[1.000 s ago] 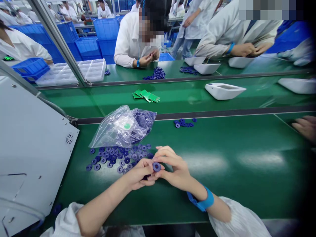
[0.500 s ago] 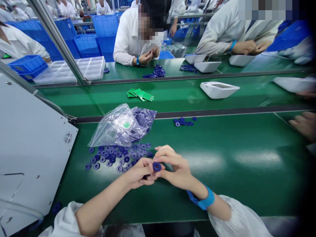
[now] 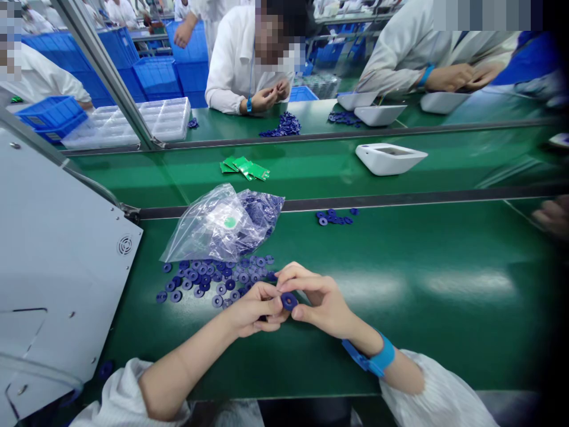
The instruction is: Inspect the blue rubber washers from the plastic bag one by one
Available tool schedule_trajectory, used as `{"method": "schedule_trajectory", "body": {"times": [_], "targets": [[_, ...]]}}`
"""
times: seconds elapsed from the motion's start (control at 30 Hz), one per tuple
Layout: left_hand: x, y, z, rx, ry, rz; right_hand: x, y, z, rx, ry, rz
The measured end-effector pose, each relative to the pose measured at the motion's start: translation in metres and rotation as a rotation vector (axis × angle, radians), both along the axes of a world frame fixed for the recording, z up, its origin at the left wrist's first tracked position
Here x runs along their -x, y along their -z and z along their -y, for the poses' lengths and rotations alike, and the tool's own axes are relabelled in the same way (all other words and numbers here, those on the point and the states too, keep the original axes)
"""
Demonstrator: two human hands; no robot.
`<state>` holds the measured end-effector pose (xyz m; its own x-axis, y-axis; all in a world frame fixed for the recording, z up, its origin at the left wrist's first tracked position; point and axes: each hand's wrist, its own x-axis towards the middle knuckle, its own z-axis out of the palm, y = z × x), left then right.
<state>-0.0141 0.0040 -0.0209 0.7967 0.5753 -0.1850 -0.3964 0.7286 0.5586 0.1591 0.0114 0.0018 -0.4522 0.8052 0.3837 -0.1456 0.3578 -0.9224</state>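
Observation:
My left hand (image 3: 251, 308) and my right hand (image 3: 320, 299) meet over the green table, fingers pinched together on one small blue ring (image 3: 288, 300). Just left of my hands lies a loose spread of several blue rings (image 3: 208, 279). Behind that spread sits a clear plastic bag (image 3: 222, 225) with more blue rings inside. My right wrist wears a blue strap (image 3: 373, 359).
A grey machine housing (image 3: 57, 267) fills the left. A small group of blue rings (image 3: 334, 217) lies near the belt's edge. On the conveyor belt are green circuit boards (image 3: 243, 168) and a white casing (image 3: 389, 158). People in white coats work across the belt; another person's hand (image 3: 551, 214) is at right.
My hands stay pinched on the blue ring and have shifted slightly. The green boards and the white casing have drifted left on the belt.

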Motion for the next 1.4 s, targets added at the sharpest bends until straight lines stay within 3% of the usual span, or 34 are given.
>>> {"method": "schedule_trajectory", "body": {"times": [0.17,1.4], "targets": [[0.0005,-0.0001,-0.0004,-0.019,0.004,-0.008,-0.0003,-0.0023,-0.0001,0.060,-0.041,-0.018],[-0.0005,0.0008,0.0012,-0.032,-0.010,-0.037,-0.0024,0.0002,0.0018,0.095,-0.083,0.016]]}}
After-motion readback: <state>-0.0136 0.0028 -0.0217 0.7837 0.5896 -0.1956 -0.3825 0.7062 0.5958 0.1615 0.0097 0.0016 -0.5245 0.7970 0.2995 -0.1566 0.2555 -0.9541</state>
